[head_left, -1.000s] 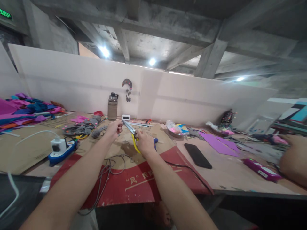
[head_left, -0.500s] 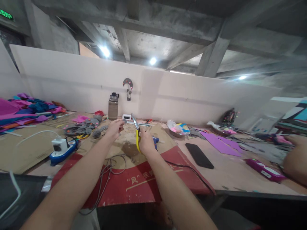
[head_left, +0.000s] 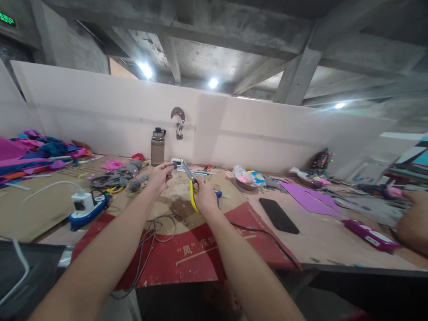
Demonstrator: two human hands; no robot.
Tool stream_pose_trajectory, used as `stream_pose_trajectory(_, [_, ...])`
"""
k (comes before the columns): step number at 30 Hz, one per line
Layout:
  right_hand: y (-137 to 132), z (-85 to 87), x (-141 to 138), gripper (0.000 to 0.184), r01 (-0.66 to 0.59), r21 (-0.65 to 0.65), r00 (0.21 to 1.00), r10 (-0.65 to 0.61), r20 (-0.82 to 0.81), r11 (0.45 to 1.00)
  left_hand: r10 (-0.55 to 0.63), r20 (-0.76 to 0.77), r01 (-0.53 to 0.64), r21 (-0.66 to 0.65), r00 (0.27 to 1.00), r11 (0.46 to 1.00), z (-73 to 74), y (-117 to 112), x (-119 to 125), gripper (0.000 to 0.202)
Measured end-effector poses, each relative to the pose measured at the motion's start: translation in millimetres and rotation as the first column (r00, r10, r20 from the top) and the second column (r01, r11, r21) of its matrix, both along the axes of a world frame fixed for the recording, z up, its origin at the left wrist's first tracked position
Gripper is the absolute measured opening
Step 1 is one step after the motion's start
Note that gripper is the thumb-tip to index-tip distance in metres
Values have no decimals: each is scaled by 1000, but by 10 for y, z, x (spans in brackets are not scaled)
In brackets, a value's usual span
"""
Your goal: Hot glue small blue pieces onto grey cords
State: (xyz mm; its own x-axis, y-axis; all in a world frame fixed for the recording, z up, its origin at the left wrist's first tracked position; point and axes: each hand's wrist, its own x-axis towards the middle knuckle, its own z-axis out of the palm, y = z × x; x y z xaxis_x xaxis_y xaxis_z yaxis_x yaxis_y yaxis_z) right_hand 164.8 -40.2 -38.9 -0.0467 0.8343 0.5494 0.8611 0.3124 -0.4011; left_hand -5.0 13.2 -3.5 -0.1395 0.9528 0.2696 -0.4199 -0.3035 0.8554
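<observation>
My left hand (head_left: 160,177) pinches a small grey piece (head_left: 174,165), perhaps felt, between thumb and fingertips above the middle of the table. My right hand (head_left: 205,197) is closed around yellow-handled scissors (head_left: 192,191). Their metal blades point up and to the left, with the tips near the grey piece; whether they touch it I cannot tell. Under my hands lies brown cardboard, and closer to me a red sheet (head_left: 160,263) with printed characters. A blue-handled tool (head_left: 218,194) is partly hidden behind my right hand.
A bottle (head_left: 158,147) stands by the white partition. Grey scraps (head_left: 125,174) lie to the left, near a blue power strip (head_left: 88,211). On the right are a black phone (head_left: 278,216), purple sheet (head_left: 307,200) and magenta device (head_left: 370,236). Another person's hand (head_left: 414,218) reaches in at far right.
The scissors have tilted further left, bringing their blades closer to the grey piece. My left hand has risen slightly and still pinches it.
</observation>
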Motion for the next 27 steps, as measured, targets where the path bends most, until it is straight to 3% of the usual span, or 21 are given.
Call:
stream_pose_trajectory(4, [66,-18,19,35,-61,6,985,61,-161,998,-7,-20,7,21,1000,1000,1,-1,9,26])
stream_pose_trajectory(6, [105,-25,6,28,-175,24,919,171,-356,984,-53,-39,54,22,998,998,9,-19,25,26])
stream_pose_trajectory(10, [143,-11,-60,37,-398,97,554,324,-767,912,-208,-139,211,10,968,977,25,-92,92,25])
stream_pose_trajectory(15, [135,61,-96,52,-441,245,189,356,-915,863,-307,-341,331,11,889,944,-8,-145,176,23])
stream_pose_trajectory(17, [138,80,-82,54,-425,271,153,364,-919,864,-319,-424,357,10,848,934,-24,-157,202,23])
stream_pose_trajectory(21, [149,82,-49,52,-431,264,173,366,-914,863,-253,-542,333,53,801,941,-37,-204,269,20])
stream_pose_trajectory(25, [140,77,-49,51,-458,229,205,352,-913,859,-122,-503,234,166,856,958,-35,-257,364,15])
stream_pose_trajectory(27, [129,88,-49,48,-465,211,270,364,-891,860,-95,-435,196,192,895,962,-13,-287,398,14])
